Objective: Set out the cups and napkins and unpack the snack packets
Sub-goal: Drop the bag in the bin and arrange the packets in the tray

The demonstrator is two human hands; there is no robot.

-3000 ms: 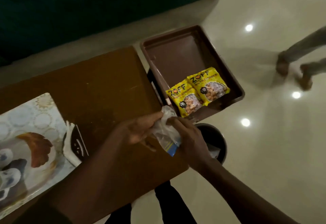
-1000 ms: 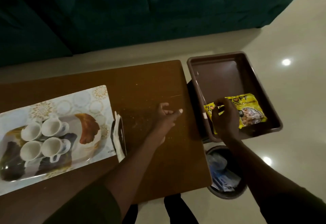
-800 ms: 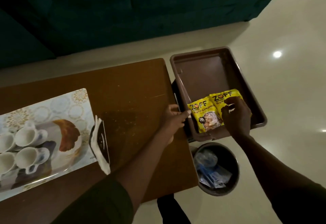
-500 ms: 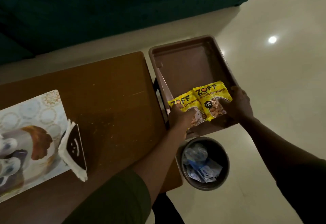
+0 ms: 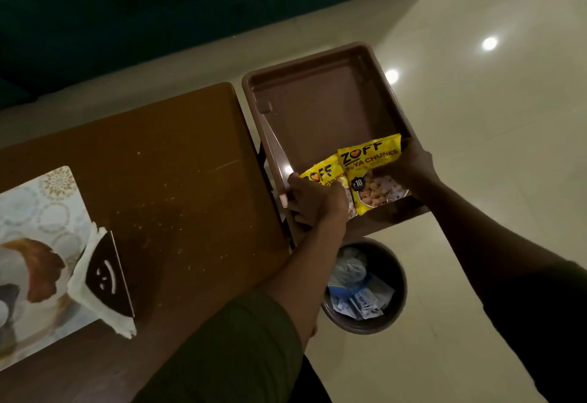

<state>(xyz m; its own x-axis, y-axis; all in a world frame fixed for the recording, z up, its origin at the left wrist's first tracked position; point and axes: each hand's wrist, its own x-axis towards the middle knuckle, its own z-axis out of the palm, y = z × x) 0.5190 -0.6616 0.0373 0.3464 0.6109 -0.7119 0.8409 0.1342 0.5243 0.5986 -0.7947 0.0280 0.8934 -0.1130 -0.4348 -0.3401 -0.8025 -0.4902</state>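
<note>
Two yellow snack packets lie side by side at the near end of a brown plastic tray (image 5: 317, 91). My left hand (image 5: 313, 201) is closed on the left packet (image 5: 320, 175). My right hand (image 5: 409, 169) grips the right edge of the right packet (image 5: 370, 174). A dark napkin holder with white napkins (image 5: 101, 278) stands on the wooden table (image 5: 165, 164), at the edge of a patterned serving tray (image 5: 41, 205). The cups are out of view.
A round bin (image 5: 365, 288) with plastic wrappers stands on the floor below the brown tray, beside the table's right edge. A dark green sofa (image 5: 158, 5) runs along the far side. Pale tiled floor spreads to the right.
My hands dropped a clear wrapper into the bin, then reached into the brown tray. Each hand has taken hold of one yellow packet. The view has swung right, so the cups left the frame.
</note>
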